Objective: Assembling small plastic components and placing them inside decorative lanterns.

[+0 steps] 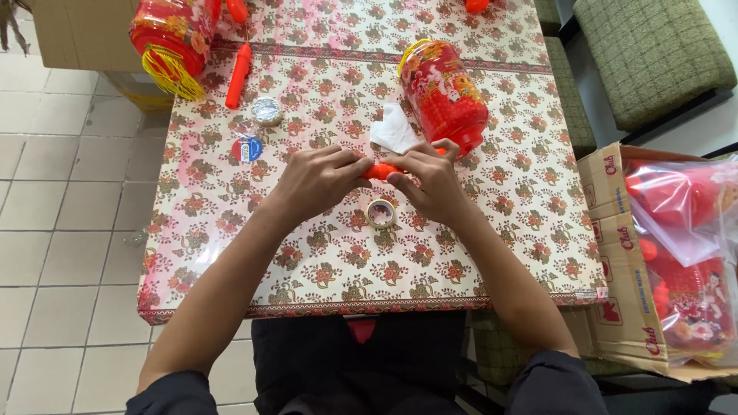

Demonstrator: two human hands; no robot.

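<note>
A roll of clear tape (381, 214) lies nearest on the floral worktop (231, 253). Just beyond it, the left hand (317, 180) and right hand (432, 180) each have their grip clamped on one orange plastic stick (381, 170), slim and glossy, held level above the worktop between them. Behind the fingers sits a white paper scrap (393, 129) against a red lantern (446, 92) lying on its side. Farther left: one blue-and-white round sticker (247, 149), one silver tape roll (267, 111), a second orange stick (238, 75), a second red lantern (173, 34).
</note>
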